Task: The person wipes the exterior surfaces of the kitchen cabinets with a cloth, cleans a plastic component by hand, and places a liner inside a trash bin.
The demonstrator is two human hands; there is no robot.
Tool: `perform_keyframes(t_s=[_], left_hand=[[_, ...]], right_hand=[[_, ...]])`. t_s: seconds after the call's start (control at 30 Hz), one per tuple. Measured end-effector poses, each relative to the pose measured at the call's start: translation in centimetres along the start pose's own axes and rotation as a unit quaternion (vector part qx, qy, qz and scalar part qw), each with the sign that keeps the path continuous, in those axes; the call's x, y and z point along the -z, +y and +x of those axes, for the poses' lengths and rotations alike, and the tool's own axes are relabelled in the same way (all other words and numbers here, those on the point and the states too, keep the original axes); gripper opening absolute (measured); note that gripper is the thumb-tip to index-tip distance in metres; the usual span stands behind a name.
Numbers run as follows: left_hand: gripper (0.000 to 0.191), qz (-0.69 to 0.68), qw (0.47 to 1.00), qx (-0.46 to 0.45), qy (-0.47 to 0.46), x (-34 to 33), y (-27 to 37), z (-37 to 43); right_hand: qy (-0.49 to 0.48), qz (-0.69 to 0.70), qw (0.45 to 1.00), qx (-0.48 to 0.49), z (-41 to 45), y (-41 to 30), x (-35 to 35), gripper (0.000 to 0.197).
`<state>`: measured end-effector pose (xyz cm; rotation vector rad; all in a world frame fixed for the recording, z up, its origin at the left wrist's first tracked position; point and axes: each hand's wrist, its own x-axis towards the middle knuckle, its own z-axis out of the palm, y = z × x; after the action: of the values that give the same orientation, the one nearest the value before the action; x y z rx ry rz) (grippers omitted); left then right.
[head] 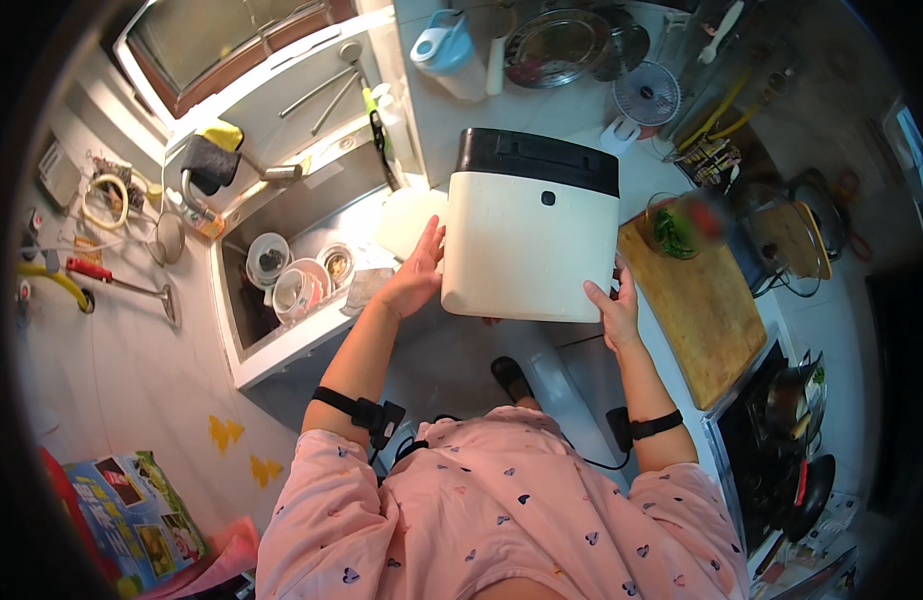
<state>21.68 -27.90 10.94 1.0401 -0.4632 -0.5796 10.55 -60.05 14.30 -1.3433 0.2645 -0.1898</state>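
A cream plastic box with a black lid (531, 244) is held up in front of me between both hands. My left hand (419, 277) presses flat against its left side, fingers pointing up. On the lower right corner my right hand (614, 304) grips it, thumb on the cream face and fingers behind. The black part is at the far end, with a small dark button or catch just below it. The box's underside and its contents are hidden.
Left is a sink (244, 330) with stacked bowls (293, 292). Right, a wooden cutting board (698, 322) bears a glass bowl of green vegetables (673, 231), beside a black cooktop (746, 442) with pans. A small fan (647, 93) and a blue-lidded jug (446, 56) stand at the back.
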Motion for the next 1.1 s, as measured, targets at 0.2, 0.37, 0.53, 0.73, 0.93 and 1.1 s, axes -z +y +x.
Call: perform_keyframes(t_s=[0.2, 0.37, 0.53, 0.73, 0.93, 1.1], left_hand=[[0.108, -0.08, 0.977, 0.107, 0.165, 1.1, 5.1, -3.3], [0.121, -0.107, 0.959, 0.129, 0.228, 6.0, 8.7, -8.8], [0.103, -0.163, 0.96, 0.129, 0.186, 9.2, 13.3, -16.3], [0.037, -0.16, 0.911, 0.035, 0.379, 7.8, 15.4, -21.9], [0.049, -0.076, 0.829, -0.163, 0.529, 6.4, 14.6, -23.7], [0.046, -0.029, 0.744, -0.148, 0.651, 7.3, 11.9, -25.1]], right_hand=[[-0.09, -0.027, 0.995, 0.041, 0.2, 2.8, -4.0, 0.08], [-0.178, -0.06, 0.979, 0.075, 2.5, 4.1, -10.3, 0.086], [-0.29, -0.087, 0.949, 0.091, 5.5, 3.4, -18.8, 0.087], [-0.211, -0.353, 0.857, 0.31, 7.9, 3.3, -28.5, 0.078], [-0.24, -0.198, 0.933, 0.183, 5.4, 6.4, -35.7, 0.06], [-0.306, -0.221, 0.918, 0.122, 4.5, 8.8, -35.5, 0.047]])
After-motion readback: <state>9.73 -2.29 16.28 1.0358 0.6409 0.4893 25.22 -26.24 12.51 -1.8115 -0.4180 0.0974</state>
